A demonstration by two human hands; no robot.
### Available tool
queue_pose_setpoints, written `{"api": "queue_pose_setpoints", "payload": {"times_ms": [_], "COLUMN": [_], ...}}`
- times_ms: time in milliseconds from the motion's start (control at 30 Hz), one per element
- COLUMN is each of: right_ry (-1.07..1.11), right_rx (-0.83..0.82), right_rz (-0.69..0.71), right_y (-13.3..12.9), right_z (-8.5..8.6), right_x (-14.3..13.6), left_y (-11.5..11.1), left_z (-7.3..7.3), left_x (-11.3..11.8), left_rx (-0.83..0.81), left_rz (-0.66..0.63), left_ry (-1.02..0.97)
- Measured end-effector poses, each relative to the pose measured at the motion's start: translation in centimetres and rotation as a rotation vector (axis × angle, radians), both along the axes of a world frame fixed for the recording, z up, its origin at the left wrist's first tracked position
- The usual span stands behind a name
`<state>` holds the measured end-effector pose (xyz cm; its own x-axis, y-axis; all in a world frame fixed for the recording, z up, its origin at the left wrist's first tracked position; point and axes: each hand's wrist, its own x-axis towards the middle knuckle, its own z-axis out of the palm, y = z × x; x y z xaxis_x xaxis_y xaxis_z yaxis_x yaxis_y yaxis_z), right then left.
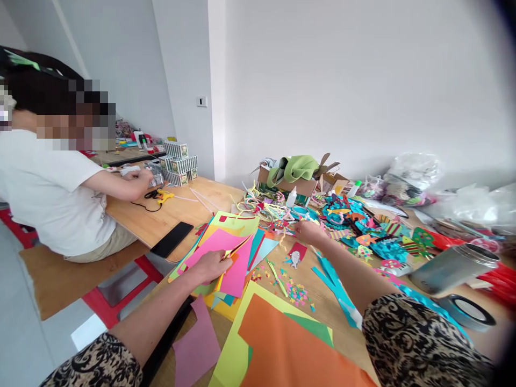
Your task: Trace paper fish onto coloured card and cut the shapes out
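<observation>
Coloured sheets (237, 277), best kept uncreased, are pinched by left fingers (226, 264); whether right fingers (301, 231) are closed cannot be told

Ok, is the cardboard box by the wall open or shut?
Open: green material bulges up out of the cardboard box, over its front edge.

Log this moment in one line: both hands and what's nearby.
left hand: touching paper stack | right hand: near red card, grip unclear | nearby: phone, orange sheet, tape
</observation>
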<state>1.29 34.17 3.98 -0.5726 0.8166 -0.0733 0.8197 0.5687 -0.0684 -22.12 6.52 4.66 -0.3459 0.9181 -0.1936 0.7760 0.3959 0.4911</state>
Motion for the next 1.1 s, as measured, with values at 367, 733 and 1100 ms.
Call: {"api": "queue_pose_setpoints", "payload": {"times_ms": [367,733,1100], "right_ry": [0.771,1.033,0.540], "right_rx": [-0.230,-0.483,0.465], "right_rz": [-0.042,-0.005,0.399], "right_y": [-1.1,-9.5,-24.4], "right_z": [5.8,9.1,7.4], "right_x": [4.6,7.1,8.4], "left_y": [-0.3,-0.7,-3.4], "left_z": [-1.1,-1.7,1.8], "left_x": [3.0,4.8,12.3], "left_rx": [-0.037,-0.081,0.294], "left_rz": [-0.137,-0.126,-0.171], "left_ry": [0.252,0.340,-0.686]}}
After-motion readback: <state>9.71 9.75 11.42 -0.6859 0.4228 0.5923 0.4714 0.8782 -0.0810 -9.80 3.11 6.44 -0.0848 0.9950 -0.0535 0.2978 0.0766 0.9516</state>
